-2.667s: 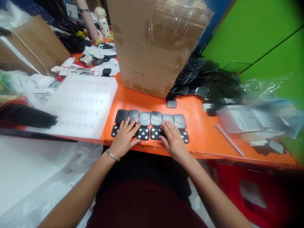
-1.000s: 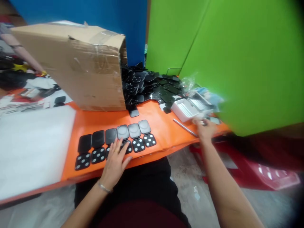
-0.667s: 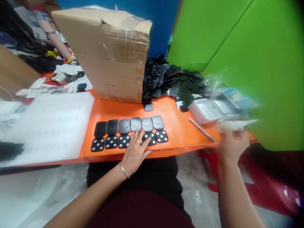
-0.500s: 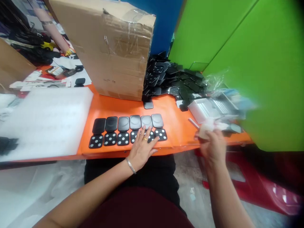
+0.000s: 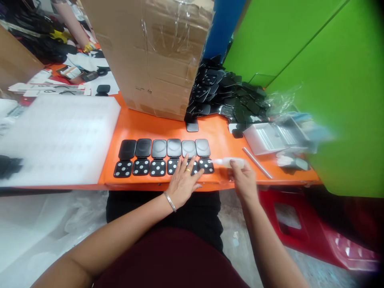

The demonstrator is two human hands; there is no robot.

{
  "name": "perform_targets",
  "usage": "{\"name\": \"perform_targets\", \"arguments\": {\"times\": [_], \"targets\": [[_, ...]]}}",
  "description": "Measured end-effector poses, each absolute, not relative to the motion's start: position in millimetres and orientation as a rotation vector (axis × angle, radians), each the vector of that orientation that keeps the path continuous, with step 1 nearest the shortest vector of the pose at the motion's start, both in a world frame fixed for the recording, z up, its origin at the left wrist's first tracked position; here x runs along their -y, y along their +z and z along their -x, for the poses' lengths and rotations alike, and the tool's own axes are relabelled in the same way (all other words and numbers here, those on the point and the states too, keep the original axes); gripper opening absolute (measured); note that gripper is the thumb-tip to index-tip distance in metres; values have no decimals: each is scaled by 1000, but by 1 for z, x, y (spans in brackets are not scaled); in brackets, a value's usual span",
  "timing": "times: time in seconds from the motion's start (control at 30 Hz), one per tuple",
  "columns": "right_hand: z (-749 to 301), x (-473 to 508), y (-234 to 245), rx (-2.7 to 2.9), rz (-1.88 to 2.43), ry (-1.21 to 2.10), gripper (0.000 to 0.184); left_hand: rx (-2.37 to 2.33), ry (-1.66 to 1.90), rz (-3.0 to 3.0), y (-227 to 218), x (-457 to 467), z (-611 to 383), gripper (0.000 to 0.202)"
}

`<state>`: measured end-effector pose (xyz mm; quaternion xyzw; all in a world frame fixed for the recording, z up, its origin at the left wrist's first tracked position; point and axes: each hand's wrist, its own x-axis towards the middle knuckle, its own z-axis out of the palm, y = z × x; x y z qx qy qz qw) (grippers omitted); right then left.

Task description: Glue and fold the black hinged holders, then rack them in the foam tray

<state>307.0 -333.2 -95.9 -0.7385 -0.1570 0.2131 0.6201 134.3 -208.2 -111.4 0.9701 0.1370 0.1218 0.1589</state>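
Observation:
Several hinged black square cases lie opened flat in a row, their plain upper halves (image 5: 159, 149) away from me and their white-dotted lower halves (image 5: 140, 167) toward me. My left hand (image 5: 183, 178) rests spread over the lower halves near the row's right end, hiding part of them. Between the fingers of my right hand (image 5: 244, 178) is a small white squeeze bottle (image 5: 234, 162) with a narrow nozzle. Its tip points left at the rightmost dotted half (image 5: 206, 165); whether it touches cannot be told.
An upright cardboard box (image 5: 159, 68) stands behind the row. Black cases (image 5: 222, 90) are heaped to its right. A white box (image 5: 276, 136) and a thin rod (image 5: 257, 163) lie at right on the orange table (image 5: 144, 120). White foam (image 5: 63, 136) fills the left.
My right hand has moved left from beside the white box, bringing the bottle to the rightmost case. The rod now lies uncovered. My left hand stays on the row.

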Motion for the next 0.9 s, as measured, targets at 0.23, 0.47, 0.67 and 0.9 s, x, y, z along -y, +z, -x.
{"name": "perform_targets", "arguments": {"times": [0.23, 0.47, 0.67, 0.9], "targets": [[-306, 324, -94, 614, 1994, 212, 37, -388, 333, -2759, -110, 208, -135, 49], [-305, 314, -92, 667, 2005, 172, 32, -380, 333, -2754, -112, 208, -135, 51], [-305, 308, -92, 680, 2033, 144, 31, -374, 340, -2741, -113, 208, -134, 52], [-303, 307, -91, 772, 2103, 76, 32, -376, 334, -2744, -113, 207, -133, 54]]}}
